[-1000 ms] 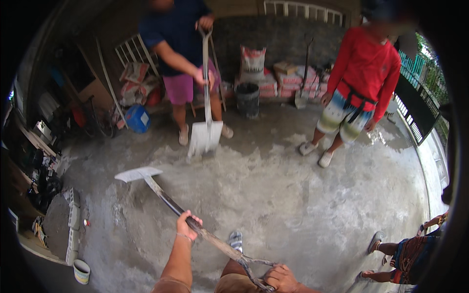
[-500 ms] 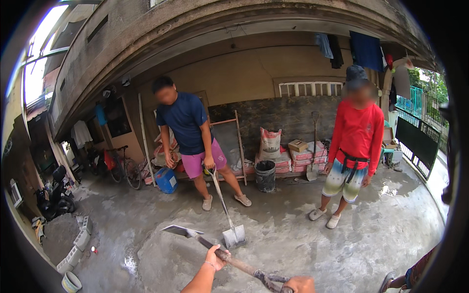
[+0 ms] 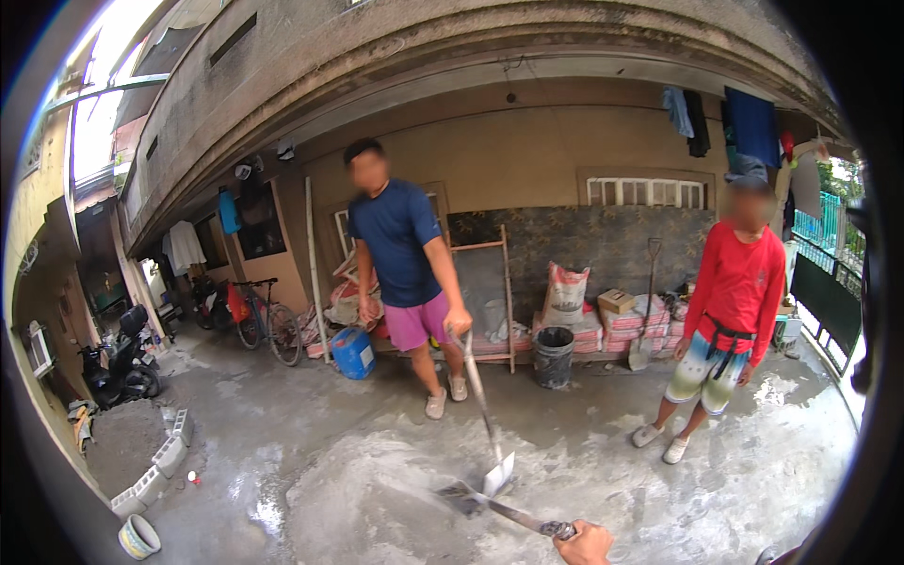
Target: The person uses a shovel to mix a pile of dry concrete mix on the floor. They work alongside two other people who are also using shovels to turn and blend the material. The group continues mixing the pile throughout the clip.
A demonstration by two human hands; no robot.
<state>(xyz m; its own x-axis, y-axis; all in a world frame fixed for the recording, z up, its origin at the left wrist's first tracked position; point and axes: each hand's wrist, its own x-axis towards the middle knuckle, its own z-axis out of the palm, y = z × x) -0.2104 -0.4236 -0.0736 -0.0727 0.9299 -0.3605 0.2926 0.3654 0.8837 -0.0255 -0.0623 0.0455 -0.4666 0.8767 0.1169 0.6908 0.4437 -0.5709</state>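
Observation:
Near the lower edge, my left hand [image 3: 586, 544] is closed round the shaft of a shovel [image 3: 518, 514], at its dark band. The shovel's blade [image 3: 459, 497] is low over the wet grey cement mix [image 3: 367, 494], blurred by motion. My right hand and the shovel's far end are out of view. Close beside my blade stands the blade of a second shovel [image 3: 498, 474]; whether the two touch, I cannot tell. A co-worker in a dark blue shirt [image 3: 400, 240] holds that shovel by its top with one hand [image 3: 459, 321].
Another person in a red shirt [image 3: 739, 282] stands at the right. Behind are a black bucket [image 3: 554, 356], cement bags [image 3: 567, 294], a blue container [image 3: 352, 354] and a leaning shovel [image 3: 647, 315]. Hollow blocks [image 3: 170, 455] edge a sand pile [image 3: 122, 440] at the left, near a pail [image 3: 139, 537].
My shovel's blade has moved right and down toward the mix. My left hand has shifted right, and my right hand has left view. The blue-shirted co-worker's stance and shovel have shifted.

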